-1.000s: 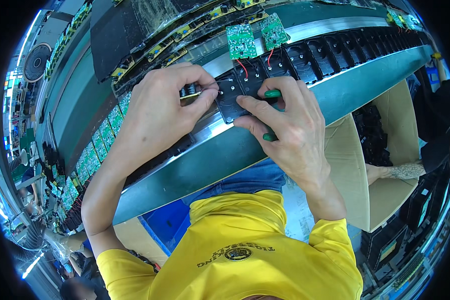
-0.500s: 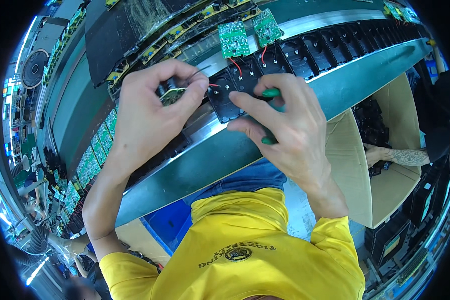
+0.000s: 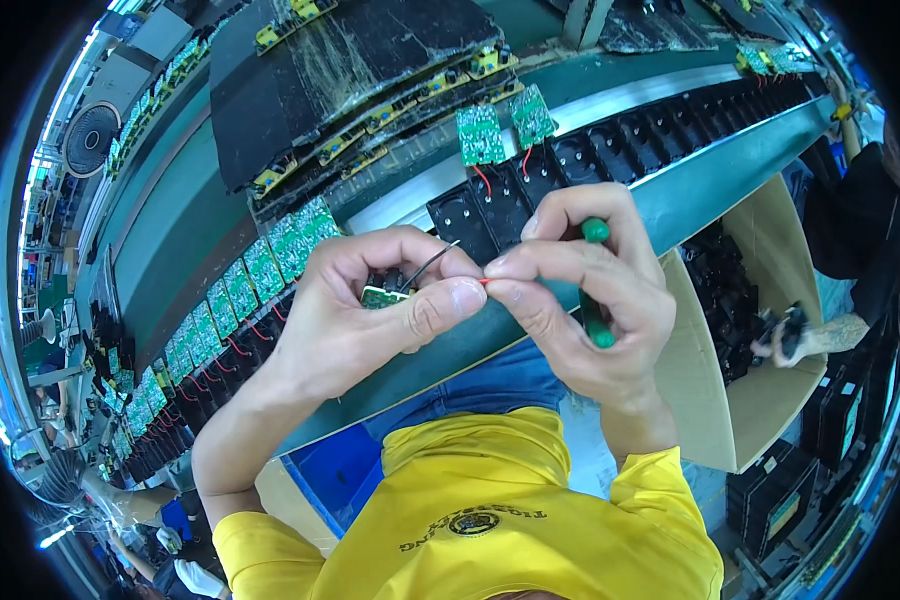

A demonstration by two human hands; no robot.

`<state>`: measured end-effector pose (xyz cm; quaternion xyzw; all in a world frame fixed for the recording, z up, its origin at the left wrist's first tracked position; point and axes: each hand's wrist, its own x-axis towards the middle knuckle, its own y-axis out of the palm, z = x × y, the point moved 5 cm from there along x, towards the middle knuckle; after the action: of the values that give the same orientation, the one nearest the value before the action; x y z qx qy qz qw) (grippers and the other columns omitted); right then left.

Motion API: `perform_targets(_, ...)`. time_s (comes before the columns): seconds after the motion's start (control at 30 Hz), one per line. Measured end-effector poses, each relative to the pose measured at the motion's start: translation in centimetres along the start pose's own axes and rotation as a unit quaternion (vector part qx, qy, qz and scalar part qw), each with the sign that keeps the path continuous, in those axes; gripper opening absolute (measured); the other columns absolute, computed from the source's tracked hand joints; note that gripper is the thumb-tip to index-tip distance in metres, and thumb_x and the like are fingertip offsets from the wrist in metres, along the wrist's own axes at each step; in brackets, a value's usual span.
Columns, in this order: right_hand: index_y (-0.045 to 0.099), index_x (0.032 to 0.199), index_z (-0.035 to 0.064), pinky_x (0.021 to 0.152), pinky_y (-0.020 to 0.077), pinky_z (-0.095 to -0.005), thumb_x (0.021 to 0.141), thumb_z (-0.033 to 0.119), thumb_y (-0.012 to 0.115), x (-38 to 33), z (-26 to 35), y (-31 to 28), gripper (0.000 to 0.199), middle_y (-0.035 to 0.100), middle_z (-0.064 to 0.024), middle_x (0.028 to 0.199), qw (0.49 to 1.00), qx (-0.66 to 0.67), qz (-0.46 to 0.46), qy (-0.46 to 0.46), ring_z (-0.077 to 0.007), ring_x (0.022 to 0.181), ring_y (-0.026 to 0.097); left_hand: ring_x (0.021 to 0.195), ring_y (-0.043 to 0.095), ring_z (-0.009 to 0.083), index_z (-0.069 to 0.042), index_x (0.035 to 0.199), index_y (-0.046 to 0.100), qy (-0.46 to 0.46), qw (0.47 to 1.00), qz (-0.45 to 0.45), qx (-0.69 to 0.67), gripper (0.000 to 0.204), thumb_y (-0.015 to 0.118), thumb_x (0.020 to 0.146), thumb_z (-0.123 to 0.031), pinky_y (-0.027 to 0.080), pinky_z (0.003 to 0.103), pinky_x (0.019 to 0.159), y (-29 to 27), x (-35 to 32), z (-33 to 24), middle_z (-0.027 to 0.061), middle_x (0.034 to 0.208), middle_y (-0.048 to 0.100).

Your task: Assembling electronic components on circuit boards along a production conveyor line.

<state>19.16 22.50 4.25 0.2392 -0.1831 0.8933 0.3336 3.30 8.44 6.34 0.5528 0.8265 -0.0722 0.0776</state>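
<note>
I have the green tabletop [image 3: 690, 210] running across my remote view, an open cardboard box [image 3: 690, 390] holding black parts [image 3: 720, 310] beside it on the right and a row of black cases [image 3: 580, 160] lying along it. In front of that row, the right hand [image 3: 630, 300] cradles a green-handled tool [image 3: 597, 328], and right beside it the left hand [image 3: 360, 340] has its grip clamped on a small circuit board [image 3: 382, 297]. I also see a dark wire [image 3: 435, 257] poking up from the left hand, and the right grip pinched together on a red wire [image 3: 485, 282] that shows between the two hands.
</note>
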Motion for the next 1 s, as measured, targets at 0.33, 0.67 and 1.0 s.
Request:
perform_targets(0.33,0.066,0.145,0.0036,0.072,0.0378,-0.0327,0.116,0.053,0.056,4.0,3.2,-1.9,0.058,0.064,-0.0071,0.107,0.814,0.578,-0.057,0.003,-0.0158,0.082,0.047,0.082,0.064,0.0121,0.002,0.109,0.088,0.224,0.958,-0.178,-0.018,0.015,0.090,0.095,0.005,0.053,0.026,0.080,3.4,-3.9,4.0,0.0067,0.097,0.084)
perform_targets(0.67,0.059,0.115,0.0120,0.070,0.0331,-0.0369,0.119,0.042,0.049,2.5,2.9,0.0,0.032,0.050,-0.0014,0.094,0.741,0.666,-0.078,0.008,-0.0154,0.076,0.040,0.078,0.062,0.0129,0.002,0.108,0.088,0.289,0.915,-0.274,-0.069,0.018,0.090,0.091,0.008,0.052,0.026,0.078,4.3,-5.5,5.7,0.0073,0.095,0.084)
perform_targets(1.0,0.059,0.111,0.0119,0.069,0.0326,-0.0360,0.120,0.039,0.049,2.3,3.2,0.8,0.031,0.047,-0.0009,0.092,0.750,0.658,-0.060,0.017,-0.0146,0.075,0.038,0.079,0.064,0.0142,0.002,0.108,0.088,0.275,0.924,-0.242,-0.104,0.018,0.090,0.091,0.006,0.053,0.027,0.078,4.6,-5.6,6.1,0.0089,0.098,0.086)
